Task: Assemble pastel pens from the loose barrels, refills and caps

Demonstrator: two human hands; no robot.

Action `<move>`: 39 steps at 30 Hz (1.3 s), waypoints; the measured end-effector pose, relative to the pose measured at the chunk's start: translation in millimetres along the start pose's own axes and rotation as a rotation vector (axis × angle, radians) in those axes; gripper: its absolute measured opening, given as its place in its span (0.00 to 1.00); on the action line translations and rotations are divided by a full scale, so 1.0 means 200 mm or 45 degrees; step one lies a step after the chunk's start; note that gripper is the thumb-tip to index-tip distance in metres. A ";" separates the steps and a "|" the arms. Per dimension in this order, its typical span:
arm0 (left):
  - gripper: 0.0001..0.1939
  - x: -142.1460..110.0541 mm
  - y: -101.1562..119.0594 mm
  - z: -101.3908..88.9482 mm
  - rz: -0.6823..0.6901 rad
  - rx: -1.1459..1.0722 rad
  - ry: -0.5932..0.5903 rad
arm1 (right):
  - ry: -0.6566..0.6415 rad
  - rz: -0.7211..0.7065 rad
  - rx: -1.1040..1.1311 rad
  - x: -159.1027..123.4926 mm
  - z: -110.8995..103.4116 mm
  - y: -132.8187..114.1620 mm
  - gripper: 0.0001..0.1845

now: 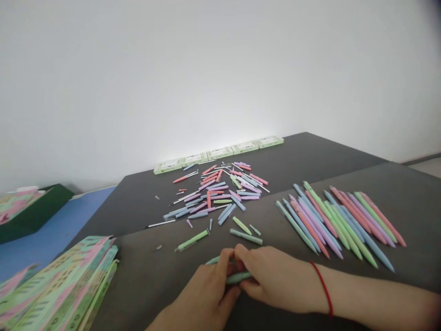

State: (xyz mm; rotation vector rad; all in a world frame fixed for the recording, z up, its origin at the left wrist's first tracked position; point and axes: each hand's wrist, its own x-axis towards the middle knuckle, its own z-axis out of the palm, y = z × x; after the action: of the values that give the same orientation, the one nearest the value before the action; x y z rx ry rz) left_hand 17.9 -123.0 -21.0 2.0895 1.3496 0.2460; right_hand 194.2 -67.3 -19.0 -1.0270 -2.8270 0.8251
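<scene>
At the table's near edge my left hand and my right hand meet, fingers closed. A grey-green pen barrel shows between their fingertips. Another grey-green pointed end sticks out past my left fingers; whether both belong to one pen is hidden. Just beyond my hands lie a grey-green barrel half, a light green pen piece and a small grey-green part. Left of them rests a green barrel with a clear clip.
Farther off is a loose pile of pastel pen halves and white refills. Whole pens lie in rows at right. Flat green boxes line the back. Stacked printed packaging and a dark green tray stand left.
</scene>
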 end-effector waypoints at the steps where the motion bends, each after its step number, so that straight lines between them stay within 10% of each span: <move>1: 0.14 0.00 0.00 -0.01 -0.005 -0.002 -0.027 | 0.011 -0.009 0.006 0.00 -0.01 0.00 0.12; 11: 0.08 0.01 -0.01 -0.04 -0.113 0.130 -0.045 | 0.066 -0.180 -0.112 0.01 -0.09 0.06 0.04; 18: 0.16 0.02 -0.03 0.00 -0.182 0.466 0.027 | -0.176 0.024 0.538 0.07 0.01 0.13 0.15; 24: 0.20 0.02 -0.05 0.03 -0.208 0.512 0.067 | 0.076 -0.050 0.466 0.05 -0.01 0.13 0.08; 29: 0.26 0.04 -0.09 0.07 -0.214 0.588 0.033 | -0.267 0.056 0.776 0.06 0.04 0.11 0.14; 34: 0.25 0.07 -0.10 0.08 -0.283 0.665 0.037 | 0.002 0.012 0.539 0.07 0.06 0.11 0.02; 39: 0.28 0.07 -0.10 0.09 -0.216 0.638 0.071 | -0.257 0.078 0.828 0.09 0.09 0.13 0.14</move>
State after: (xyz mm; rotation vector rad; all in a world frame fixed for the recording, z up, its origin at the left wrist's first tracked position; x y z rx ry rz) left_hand 17.7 -111.7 -49.3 2.3562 1.7503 -0.1218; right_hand 191.3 -49.0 -49.9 -0.9555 -2.3631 1.7743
